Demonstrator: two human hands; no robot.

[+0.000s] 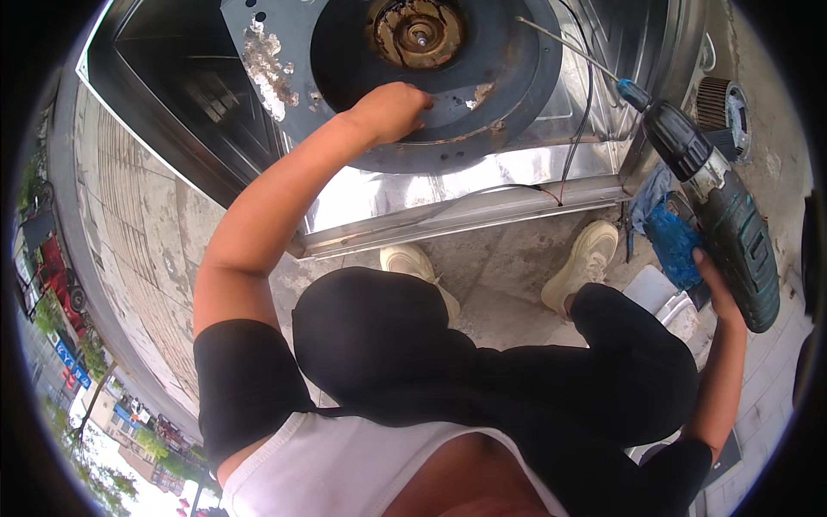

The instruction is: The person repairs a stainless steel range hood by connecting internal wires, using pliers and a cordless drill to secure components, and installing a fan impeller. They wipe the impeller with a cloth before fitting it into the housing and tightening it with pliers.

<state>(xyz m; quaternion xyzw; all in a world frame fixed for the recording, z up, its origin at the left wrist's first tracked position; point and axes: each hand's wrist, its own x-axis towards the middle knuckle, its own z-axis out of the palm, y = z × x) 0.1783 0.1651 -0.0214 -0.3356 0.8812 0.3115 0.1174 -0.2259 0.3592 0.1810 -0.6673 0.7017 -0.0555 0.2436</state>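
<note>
My right hand (718, 291) is wrapped around a cordless drill (730, 207), largely hidden behind its body. A long screwdriver bit (568, 45) runs from the chuck, its tip over the dark grey round fan housing (517, 123). My left hand (391, 113) is over the near rim of the housing's opening, fingers curled down. Its fingertips are partly hidden, so whether they pinch anything cannot be told. Inside the opening sits a grease-stained motor (418, 32) with a bare shaft. White and brown residue (268, 68) crusts the housing's left plate.
The housing sits in a stainless steel range hood shell (465, 207) with raised edges. A thin black cable (586, 103) crosses its right side. On the floor at right lie a squirrel-cage fan wheel (714, 100) and a blue plastic bag (675, 242). My shoes (585, 262) stand by the near edge.
</note>
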